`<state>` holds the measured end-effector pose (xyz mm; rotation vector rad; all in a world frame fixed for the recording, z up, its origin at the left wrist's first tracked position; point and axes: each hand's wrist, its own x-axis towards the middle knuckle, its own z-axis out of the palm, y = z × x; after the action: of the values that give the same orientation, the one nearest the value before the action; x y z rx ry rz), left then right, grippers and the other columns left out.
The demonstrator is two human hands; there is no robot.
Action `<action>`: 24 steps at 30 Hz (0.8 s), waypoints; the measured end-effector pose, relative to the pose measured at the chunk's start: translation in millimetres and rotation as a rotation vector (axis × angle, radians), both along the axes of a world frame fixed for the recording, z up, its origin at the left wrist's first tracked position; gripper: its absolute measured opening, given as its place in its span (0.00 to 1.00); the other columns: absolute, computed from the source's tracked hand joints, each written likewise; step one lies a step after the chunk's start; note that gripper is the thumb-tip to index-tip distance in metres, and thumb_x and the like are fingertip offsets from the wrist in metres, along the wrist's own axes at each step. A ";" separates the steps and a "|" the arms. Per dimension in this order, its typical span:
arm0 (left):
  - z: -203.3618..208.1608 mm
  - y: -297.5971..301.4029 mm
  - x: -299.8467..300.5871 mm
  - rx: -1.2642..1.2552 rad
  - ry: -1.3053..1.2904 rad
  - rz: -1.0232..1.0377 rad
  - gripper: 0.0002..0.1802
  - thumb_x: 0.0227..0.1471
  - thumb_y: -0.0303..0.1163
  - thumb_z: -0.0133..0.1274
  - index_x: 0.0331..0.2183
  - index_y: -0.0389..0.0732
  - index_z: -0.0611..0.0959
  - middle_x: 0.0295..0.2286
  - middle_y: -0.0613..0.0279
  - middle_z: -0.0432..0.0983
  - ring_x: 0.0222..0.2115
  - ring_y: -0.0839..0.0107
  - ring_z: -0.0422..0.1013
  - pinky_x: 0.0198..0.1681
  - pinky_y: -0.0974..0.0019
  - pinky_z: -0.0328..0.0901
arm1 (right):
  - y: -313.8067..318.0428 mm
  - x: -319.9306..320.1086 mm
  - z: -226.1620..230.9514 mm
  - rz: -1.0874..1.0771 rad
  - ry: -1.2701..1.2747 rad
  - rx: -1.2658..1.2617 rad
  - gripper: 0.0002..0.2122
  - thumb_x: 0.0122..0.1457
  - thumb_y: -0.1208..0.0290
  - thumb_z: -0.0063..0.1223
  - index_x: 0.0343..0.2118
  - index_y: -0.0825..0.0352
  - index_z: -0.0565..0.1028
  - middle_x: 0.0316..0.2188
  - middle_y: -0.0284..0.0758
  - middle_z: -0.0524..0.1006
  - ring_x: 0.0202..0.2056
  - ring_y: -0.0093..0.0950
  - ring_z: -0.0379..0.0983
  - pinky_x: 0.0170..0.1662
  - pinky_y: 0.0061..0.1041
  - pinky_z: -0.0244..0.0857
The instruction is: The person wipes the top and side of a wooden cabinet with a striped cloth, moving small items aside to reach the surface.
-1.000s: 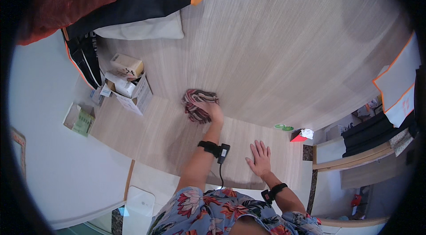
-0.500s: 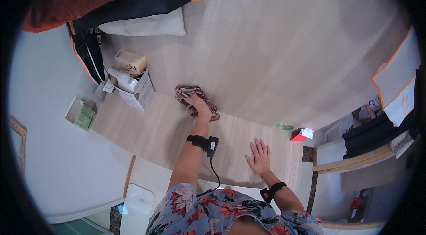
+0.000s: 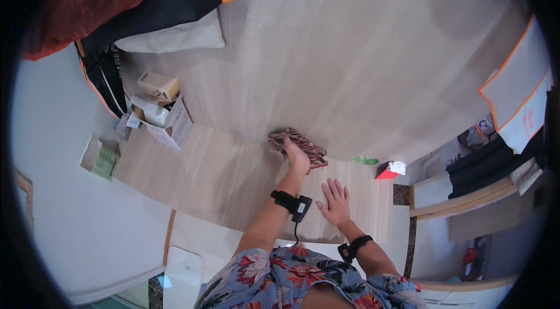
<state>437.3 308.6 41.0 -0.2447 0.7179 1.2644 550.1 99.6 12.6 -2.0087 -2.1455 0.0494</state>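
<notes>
A crumpled cloth (image 3: 312, 151) with dark red and pale stripes is bunched against the wooden surface, close to where it meets the upright panel. My left hand (image 3: 297, 157) presses on it from above, its fingertips partly hidden in the folds. To the right, my right hand (image 3: 336, 207) lies flat on the wooden top (image 3: 216, 160) with fingers spread and nothing held. Both wrists wear black straps with small devices.
Toward the right end are a green item (image 3: 366, 160) and a red box (image 3: 386, 171) with white tissue. At the left stand an open white carton (image 3: 178, 125), a beige box (image 3: 158, 85) and a green-and-white box (image 3: 102, 159). Dark orange-edged bags (image 3: 186, 2) hang above.
My left hand has slid the striped cloth to the right along the surface, closer to my right hand. The right hand stays nearly in place.
</notes>
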 end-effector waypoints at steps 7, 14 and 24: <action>-50.9 43.1 -21.9 0.144 0.257 0.244 0.38 0.59 0.56 0.33 0.58 0.36 0.58 0.56 0.52 0.56 0.55 0.55 0.56 0.57 0.52 0.52 | -2.0 6.0 2.2 -0.030 -0.006 -0.004 0.31 0.54 0.49 0.48 0.60 0.56 0.61 0.63 0.36 0.54 0.64 0.38 0.45 0.63 0.50 0.35; -115.0 19.1 46.8 -0.018 0.206 -0.013 0.19 0.59 0.45 0.35 0.28 0.41 0.73 0.20 0.59 0.68 0.18 0.65 0.63 0.19 0.61 0.59 | 8.7 -10.9 1.5 0.036 0.003 -0.013 0.30 0.55 0.49 0.47 0.59 0.58 0.62 0.63 0.37 0.55 0.64 0.39 0.46 0.63 0.51 0.36; 39.2 -30.4 2.6 0.005 -0.032 0.046 0.12 0.59 0.30 0.38 0.42 0.38 0.73 0.40 0.60 0.73 0.40 0.68 0.70 0.44 0.66 0.67 | 1.7 -0.7 2.6 0.010 0.031 0.024 0.31 0.54 0.47 0.48 0.58 0.57 0.63 0.62 0.37 0.56 0.64 0.38 0.47 0.62 0.51 0.36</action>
<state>439.9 278.2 80.2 -0.2783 0.6847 1.3030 549.4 101.4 15.2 -1.9707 -2.1273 0.0558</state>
